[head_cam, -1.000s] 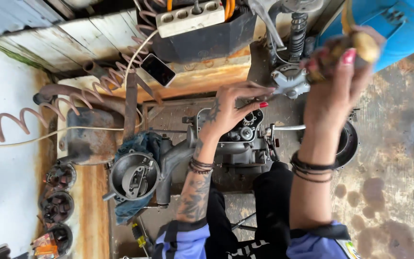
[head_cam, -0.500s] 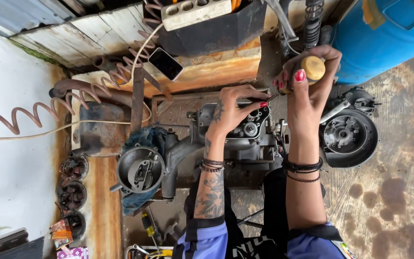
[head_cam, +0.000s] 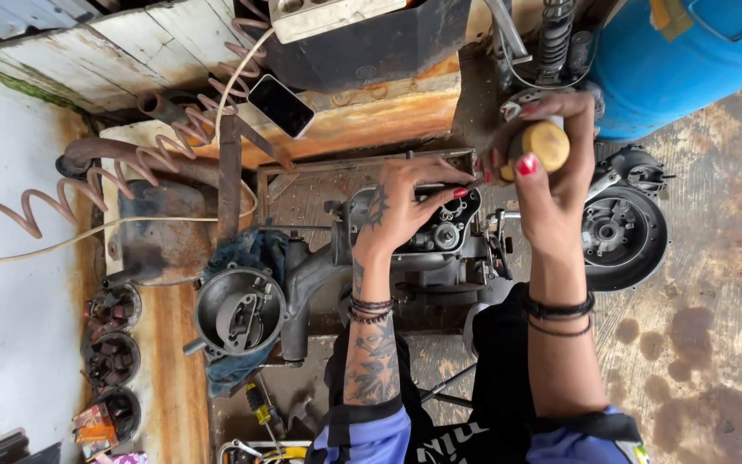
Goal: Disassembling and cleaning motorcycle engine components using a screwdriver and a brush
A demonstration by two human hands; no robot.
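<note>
Near: left hand [head_cam: 405, 202] spread flat, fingers apart, pressing on top of engine casing [head_cam: 427, 245]; nothing clamped in it. Casing sits centre on metal tray [head_cam: 302, 185], between round drum housing [head_cam: 238, 309] at left and flywheel cover [head_cam: 624, 230] at right. Judged heavy, rigid cast metal, oily and likely slippery; best taken by the thick body edges, not by thin fins or protruding studs.
Further: right hand [head_cam: 547, 146] closed tight round yellow tool handle [head_cam: 543, 144], shaft pointing down toward casing's right end; tip hidden. Handle looks smooth, stiff, light.
Far: phone [head_cam: 281, 105] on rusty ledge, coiled hose [head_cam: 88, 185], blue barrel [head_cam: 689, 60].
</note>
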